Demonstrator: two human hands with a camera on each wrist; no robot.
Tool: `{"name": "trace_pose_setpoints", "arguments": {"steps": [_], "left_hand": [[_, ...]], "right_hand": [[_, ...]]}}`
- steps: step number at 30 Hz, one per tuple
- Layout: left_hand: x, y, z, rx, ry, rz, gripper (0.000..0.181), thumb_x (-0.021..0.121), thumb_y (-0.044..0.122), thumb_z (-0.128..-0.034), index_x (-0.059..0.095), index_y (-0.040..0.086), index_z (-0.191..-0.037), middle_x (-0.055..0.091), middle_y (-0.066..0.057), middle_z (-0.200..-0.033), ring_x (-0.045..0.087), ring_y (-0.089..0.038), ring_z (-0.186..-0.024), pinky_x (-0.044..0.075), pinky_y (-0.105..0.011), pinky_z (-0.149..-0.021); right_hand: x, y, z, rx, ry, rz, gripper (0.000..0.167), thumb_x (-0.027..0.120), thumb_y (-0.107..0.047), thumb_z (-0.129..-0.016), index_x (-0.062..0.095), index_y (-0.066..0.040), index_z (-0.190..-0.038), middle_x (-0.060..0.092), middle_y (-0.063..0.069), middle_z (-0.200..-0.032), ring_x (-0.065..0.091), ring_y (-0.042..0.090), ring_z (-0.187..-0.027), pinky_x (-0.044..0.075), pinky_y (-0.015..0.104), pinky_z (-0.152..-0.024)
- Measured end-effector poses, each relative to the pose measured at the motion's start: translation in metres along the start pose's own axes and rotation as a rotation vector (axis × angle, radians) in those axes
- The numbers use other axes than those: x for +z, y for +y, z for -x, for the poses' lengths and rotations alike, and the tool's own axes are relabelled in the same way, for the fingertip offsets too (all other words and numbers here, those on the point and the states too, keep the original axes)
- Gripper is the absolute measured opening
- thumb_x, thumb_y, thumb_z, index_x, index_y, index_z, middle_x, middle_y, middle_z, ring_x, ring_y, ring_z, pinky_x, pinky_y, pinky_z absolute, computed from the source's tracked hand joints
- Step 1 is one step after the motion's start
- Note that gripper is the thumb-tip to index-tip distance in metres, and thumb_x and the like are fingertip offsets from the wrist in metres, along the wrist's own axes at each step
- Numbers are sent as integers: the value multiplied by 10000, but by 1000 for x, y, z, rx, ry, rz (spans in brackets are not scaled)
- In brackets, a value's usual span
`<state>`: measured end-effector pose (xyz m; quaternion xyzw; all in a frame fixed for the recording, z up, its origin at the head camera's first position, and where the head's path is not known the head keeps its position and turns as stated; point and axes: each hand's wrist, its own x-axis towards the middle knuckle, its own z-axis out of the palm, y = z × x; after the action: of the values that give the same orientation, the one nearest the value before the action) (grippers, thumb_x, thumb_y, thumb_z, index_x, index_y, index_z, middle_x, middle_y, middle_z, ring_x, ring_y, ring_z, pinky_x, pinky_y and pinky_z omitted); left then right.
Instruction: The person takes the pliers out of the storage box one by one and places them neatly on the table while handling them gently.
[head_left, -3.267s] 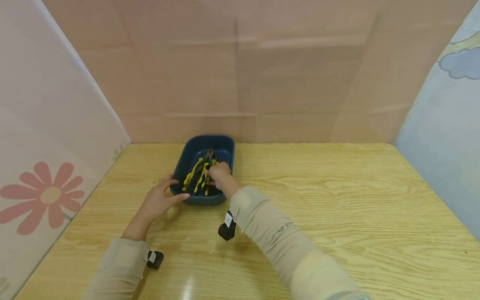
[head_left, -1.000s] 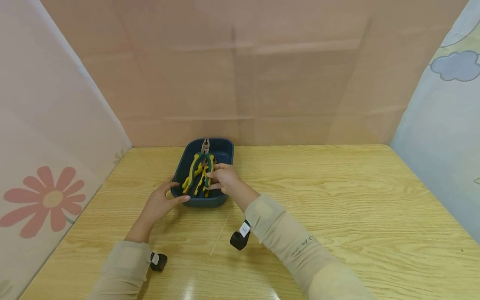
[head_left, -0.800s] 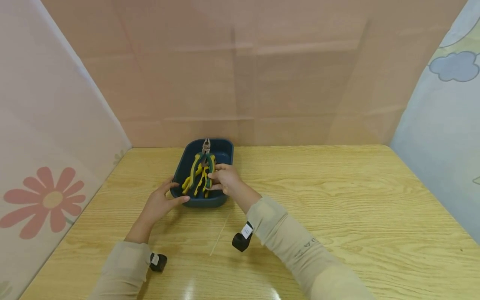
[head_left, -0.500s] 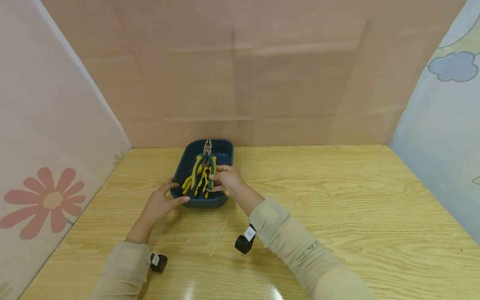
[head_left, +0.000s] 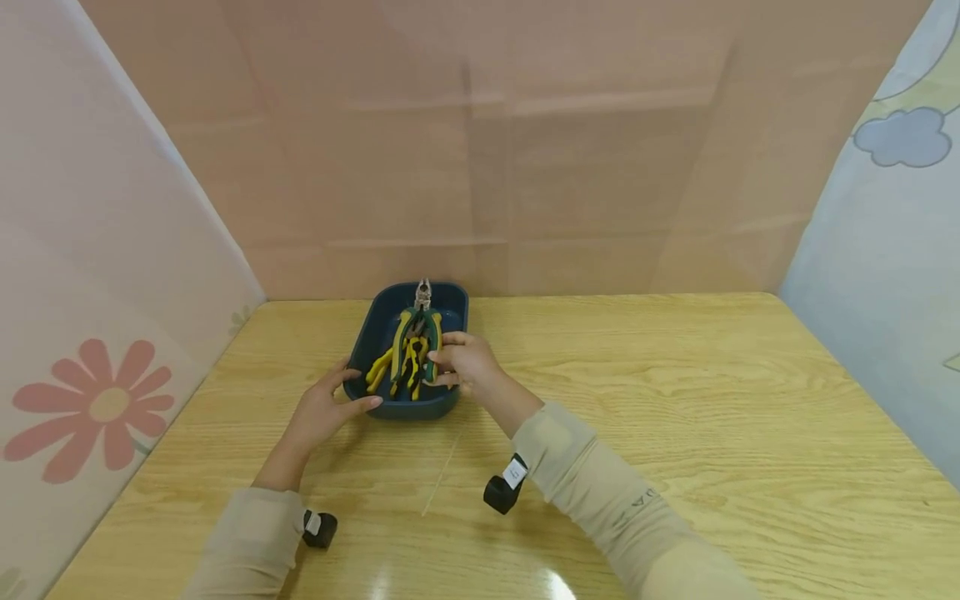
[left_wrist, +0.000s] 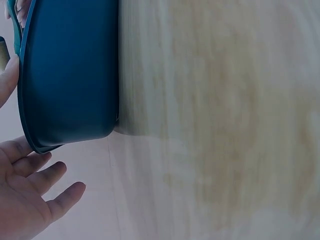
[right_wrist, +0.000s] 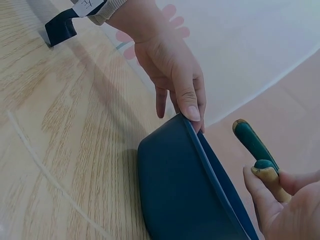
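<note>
A dark blue plastic bin (head_left: 416,410) stands on the table by the back wall. My left hand (head_left: 322,412) pinches its near-left corner, thumb on the rim; the right wrist view also shows this left hand (right_wrist: 175,65) at the rim. Over the bin, my right hand (head_left: 468,360) holds the right handle of green-and-yellow combination pliers (head_left: 402,333), handles spread, metal head pointing away. Under them lie other yellow-handled pliers (head_left: 381,367), partly covered. In the right wrist view the raised plier handles (right_wrist: 252,142) sit above the rim.
A thin pale strip (head_left: 441,475) lies on the wooden table (head_left: 675,433) in front of the bin. Black wrist cameras (head_left: 504,483) hang below both sleeves. A tan wall (head_left: 600,167) closes the back, with printed panels left and right.
Earlier my right hand was down among the pliers in the bin. It has since raised one pair and shifted slightly right with it. My left hand has stayed at the corner.
</note>
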<state>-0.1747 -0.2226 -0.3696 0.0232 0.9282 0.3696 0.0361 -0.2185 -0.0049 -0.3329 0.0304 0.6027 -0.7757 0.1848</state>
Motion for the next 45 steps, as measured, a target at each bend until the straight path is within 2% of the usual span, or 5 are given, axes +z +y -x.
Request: {"name": "trace_pose_setpoints", "arguments": {"steps": [6, 16, 36, 41, 45], "left_hand": [[1, 1, -2, 6, 2, 0, 826, 602, 555, -697, 376, 13, -1278, 129, -113, -1423, 158, -388, -1242, 238, -572, -909], [-1, 3, -2, 7, 1, 6, 822, 604, 548, -699, 377, 7, -1274, 133, -118, -1422, 160, -390, -1240, 245, -564, -911], [-2, 3, -2, -2, -9, 25, 841, 608, 558, -688, 369, 11, -1280, 127, -105, -1425, 164, -393, -1238, 253, -571, -899], [-2, 3, -2, -2, -5, 29, 857, 609, 575, -675, 374, 12, -1277, 130, -102, -1425, 159, -388, -1241, 247, -574, -902], [-2, 2, -3, -6, -7, 24, 865, 612, 579, -668, 374, 13, -1278, 129, -101, -1425, 161, -387, -1241, 246, -574, -902]], "right_hand": [[-8, 0, -1, -5, -1, -3, 379, 516, 71, -821, 446, 67, -1192, 514, 232, -1040, 572, 185, -656, 508, 338, -618], [-20, -2, 0, -23, 18, 4, 400, 521, 70, -815, 431, 85, -1205, 508, 265, -1053, 571, 145, -596, 509, 298, -563], [-33, -1, 4, -41, 55, -48, 421, 504, 90, -814, 411, 86, -1225, 456, 293, -1137, 573, 308, -832, 476, 417, -711], [-40, 0, 5, -41, 82, -79, 397, 499, 105, -808, 434, 91, -1200, 480, 299, -1095, 596, 266, -733, 457, 453, -733], [-45, 0, 5, -32, 90, -82, 410, 498, 102, -813, 424, 78, -1215, 466, 293, -1112, 585, 178, -654, 480, 415, -701]]}}
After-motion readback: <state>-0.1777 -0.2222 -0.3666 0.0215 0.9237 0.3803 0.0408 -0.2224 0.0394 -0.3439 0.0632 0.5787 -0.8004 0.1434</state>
